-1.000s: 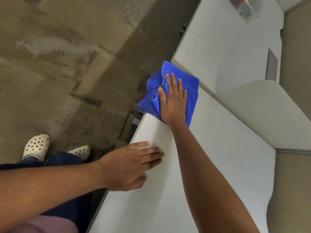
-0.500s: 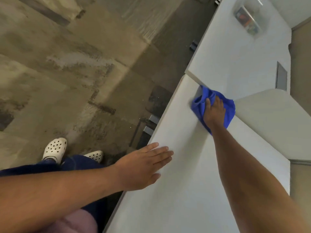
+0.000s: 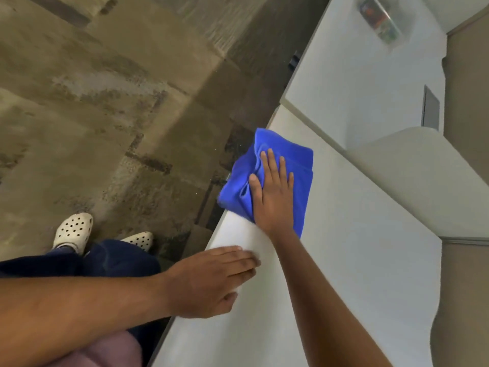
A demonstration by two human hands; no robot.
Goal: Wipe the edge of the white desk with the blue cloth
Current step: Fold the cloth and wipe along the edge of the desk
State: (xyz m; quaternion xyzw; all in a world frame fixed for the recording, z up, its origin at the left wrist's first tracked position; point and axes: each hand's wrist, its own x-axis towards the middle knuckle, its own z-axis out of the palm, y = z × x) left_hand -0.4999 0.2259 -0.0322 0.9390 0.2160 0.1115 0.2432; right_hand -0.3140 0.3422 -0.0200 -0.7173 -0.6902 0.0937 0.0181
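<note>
The blue cloth lies folded over the left edge of the white desk, part of it hanging past the rim. My right hand presses flat on the cloth with fingers spread and the thumb tucked into a fold. My left hand rests palm down on the desk's edge nearer to me, fingers straight and together, holding nothing.
A second white desk adjoins at the far end, with a clear plastic box on it. A beige rounded partition borders the desk on the right. Brown patterned carpet and my white clogs are to the left.
My right hand has pulled the cloth back along the desk from the far corner toward me, so it again overhangs the left edge. My left hand has stayed on the edge.
</note>
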